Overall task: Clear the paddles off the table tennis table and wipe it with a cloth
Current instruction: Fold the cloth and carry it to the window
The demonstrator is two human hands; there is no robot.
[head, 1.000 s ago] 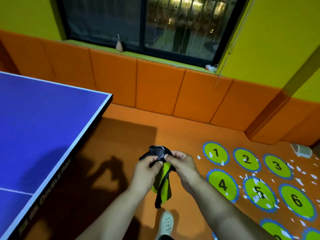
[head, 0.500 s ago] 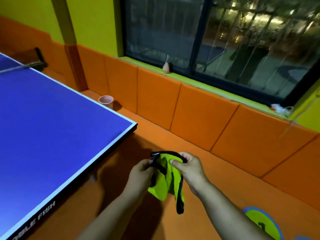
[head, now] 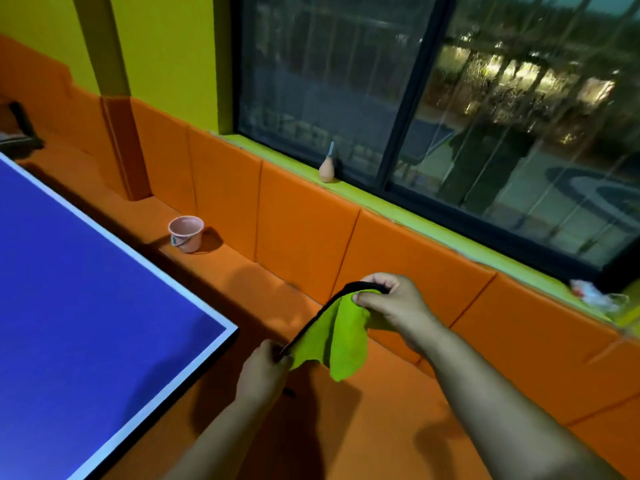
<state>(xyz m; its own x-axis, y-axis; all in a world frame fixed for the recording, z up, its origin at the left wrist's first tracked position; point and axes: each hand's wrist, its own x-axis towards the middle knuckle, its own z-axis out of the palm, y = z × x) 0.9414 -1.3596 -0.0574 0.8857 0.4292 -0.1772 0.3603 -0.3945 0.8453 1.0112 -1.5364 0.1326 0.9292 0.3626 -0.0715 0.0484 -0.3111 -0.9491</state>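
Observation:
A lime-green cloth [head: 341, 336] with a black edge hangs spread between my two hands, just right of the table's corner. My left hand [head: 265, 374] pinches its lower black edge near the corner. My right hand [head: 394, 304] grips the upper edge, higher and further right. The blue table tennis table [head: 86, 306] with its white border fills the left side; the part of its top that shows carries no paddles.
A pink cup [head: 187, 233] stands on the orange floor beside the table's far edge. Orange padded panels [head: 304, 233] line the wall under a dark window [head: 433, 109]. A small tan bulb-shaped bottle [head: 327, 169] sits on the green sill. The net post [head: 20, 129] shows at far left.
My hands have pulled apart and stretched the bunched cloth open. The view has swung left and up, so the numbered floor circles are gone and the cup has come into sight.

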